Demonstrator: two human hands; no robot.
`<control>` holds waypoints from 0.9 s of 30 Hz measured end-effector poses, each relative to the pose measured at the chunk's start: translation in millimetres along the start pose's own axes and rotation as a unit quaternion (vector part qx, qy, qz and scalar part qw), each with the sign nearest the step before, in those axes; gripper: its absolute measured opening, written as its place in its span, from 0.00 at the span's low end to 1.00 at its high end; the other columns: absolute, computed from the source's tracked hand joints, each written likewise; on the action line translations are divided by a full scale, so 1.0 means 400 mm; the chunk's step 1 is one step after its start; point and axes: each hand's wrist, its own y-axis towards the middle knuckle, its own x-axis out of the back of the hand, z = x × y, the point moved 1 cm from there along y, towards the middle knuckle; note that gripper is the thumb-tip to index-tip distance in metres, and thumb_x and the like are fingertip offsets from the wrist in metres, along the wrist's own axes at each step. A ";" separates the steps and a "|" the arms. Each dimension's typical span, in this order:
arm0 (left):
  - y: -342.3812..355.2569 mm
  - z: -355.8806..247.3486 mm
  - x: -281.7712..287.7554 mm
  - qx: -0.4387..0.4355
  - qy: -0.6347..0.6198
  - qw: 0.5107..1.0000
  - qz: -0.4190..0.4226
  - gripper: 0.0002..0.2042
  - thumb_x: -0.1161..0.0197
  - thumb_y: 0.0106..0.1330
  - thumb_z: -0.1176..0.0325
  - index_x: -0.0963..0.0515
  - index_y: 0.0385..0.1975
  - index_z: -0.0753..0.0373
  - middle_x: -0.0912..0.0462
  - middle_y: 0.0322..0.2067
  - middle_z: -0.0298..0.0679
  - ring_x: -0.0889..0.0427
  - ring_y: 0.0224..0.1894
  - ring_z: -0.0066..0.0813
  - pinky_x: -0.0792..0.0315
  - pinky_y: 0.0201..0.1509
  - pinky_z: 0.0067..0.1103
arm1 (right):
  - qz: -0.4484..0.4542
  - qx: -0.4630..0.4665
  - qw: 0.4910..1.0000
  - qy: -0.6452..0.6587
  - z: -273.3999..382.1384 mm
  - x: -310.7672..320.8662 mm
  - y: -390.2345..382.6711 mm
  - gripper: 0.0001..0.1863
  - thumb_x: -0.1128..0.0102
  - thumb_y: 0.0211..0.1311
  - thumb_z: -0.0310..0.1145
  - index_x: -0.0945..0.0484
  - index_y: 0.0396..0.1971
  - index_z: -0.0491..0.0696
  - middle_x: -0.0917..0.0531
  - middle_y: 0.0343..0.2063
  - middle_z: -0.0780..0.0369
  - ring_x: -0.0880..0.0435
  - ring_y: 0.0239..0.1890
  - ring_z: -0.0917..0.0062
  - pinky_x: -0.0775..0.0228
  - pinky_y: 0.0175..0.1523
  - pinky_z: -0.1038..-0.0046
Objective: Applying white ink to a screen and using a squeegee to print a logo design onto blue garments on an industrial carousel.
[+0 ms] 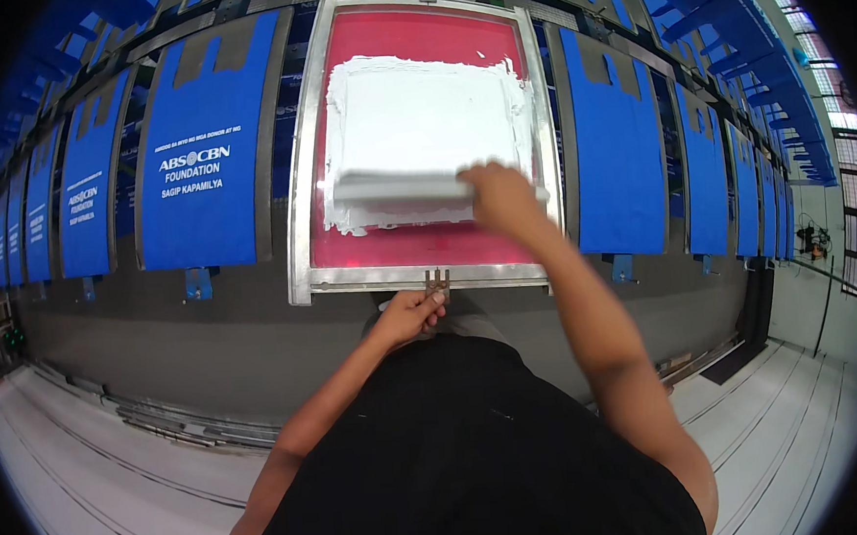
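A metal-framed printing screen with pinkish-red mesh lies in front of me. Thick white ink coats most of the mesh, with ragged edges. My right hand is closed around the right part of a long pale squeegee, which lies crosswise over the lower part of the ink and is slightly smeared by motion. At the middle of the screen's near edge, my left hand pinches a small pronged metal bracket. Whatever lies under the screen is hidden by the ink and mesh.
Blue fabric pieces lie on boards in a row on both sides, such as a left piece with white print and a plain right one. More blue pieces hang above at right. Metal rails run along the pale floor.
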 end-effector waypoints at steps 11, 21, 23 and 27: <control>0.057 0.052 -0.015 0.045 0.140 0.979 -0.139 0.25 0.44 0.66 0.46 0.19 0.25 0.65 0.21 0.17 0.39 0.21 0.22 0.26 0.28 0.28 0.26 | -0.054 0.007 0.999 -0.001 -0.108 0.013 -0.136 0.20 0.33 0.41 0.30 0.21 0.40 0.49 0.17 0.36 0.58 0.21 0.44 0.64 0.32 0.50 0.64; -0.072 -0.188 0.199 -0.158 0.328 0.770 -0.525 0.21 0.44 0.66 0.50 0.22 0.38 0.67 0.19 0.33 0.53 0.19 0.39 0.51 0.28 0.42 0.36 | -0.041 -0.087 0.882 0.462 -0.377 -0.127 -0.063 0.22 0.25 0.44 0.36 0.18 0.39 0.40 0.16 0.31 0.60 0.19 0.34 0.78 0.28 0.42 0.75; -0.029 -0.203 0.315 -0.097 0.402 0.697 -0.585 0.23 0.45 0.68 0.52 0.25 0.51 0.66 0.20 0.45 0.54 0.21 0.47 0.47 0.28 0.50 0.31 | -0.042 -0.126 0.827 0.547 -0.377 -0.130 -0.049 0.20 0.26 0.47 0.37 0.18 0.36 0.39 0.17 0.28 0.62 0.20 0.32 0.80 0.28 0.38 0.76; 0.026 -0.165 0.407 -0.163 0.195 0.840 -0.480 0.25 0.45 0.70 0.57 0.33 0.61 0.66 0.25 0.56 0.50 0.25 0.56 0.35 0.33 0.59 0.25 | -0.051 -0.160 0.814 0.557 -0.367 -0.114 -0.047 0.19 0.26 0.47 0.36 0.18 0.36 0.39 0.17 0.28 0.63 0.21 0.31 0.81 0.29 0.38 0.77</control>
